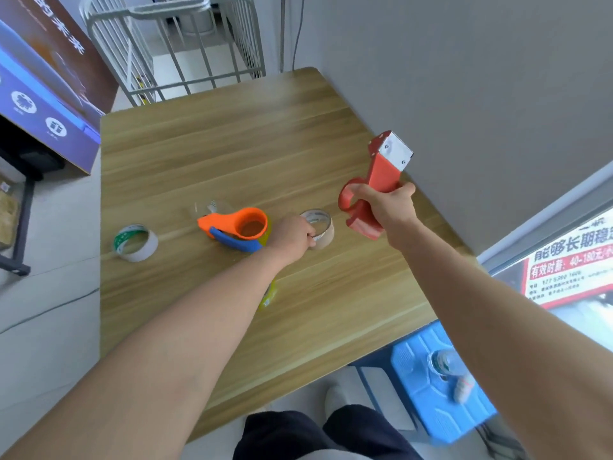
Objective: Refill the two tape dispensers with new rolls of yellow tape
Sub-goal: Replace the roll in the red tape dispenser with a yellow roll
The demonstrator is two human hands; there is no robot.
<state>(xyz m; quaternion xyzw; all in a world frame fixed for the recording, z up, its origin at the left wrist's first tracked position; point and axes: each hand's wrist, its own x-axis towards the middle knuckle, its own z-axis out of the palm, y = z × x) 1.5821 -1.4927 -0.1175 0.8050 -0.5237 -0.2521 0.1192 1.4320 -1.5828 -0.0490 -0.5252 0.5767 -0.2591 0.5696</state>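
My right hand [386, 207] grips a red tape dispenser [378, 180] and holds it in the air over the right side of the wooden table [232, 154], its metal toothed blade pointing up and away. My left hand [293, 235] pinches the rim of a brownish cardboard tape core [323, 227] that stands on the table. Just left of that hand lies an orange dispenser with a blue handle [237, 229]. A bit of yellow tape [268, 297] shows beside my left forearm, mostly hidden by it.
A white roll with green print [136, 242] lies near the table's left edge. A blue plastic stool [431, 383] with a bottle on it stands at the lower right. A metal cart [185, 54] stands behind the table. A grey wall runs along the right.
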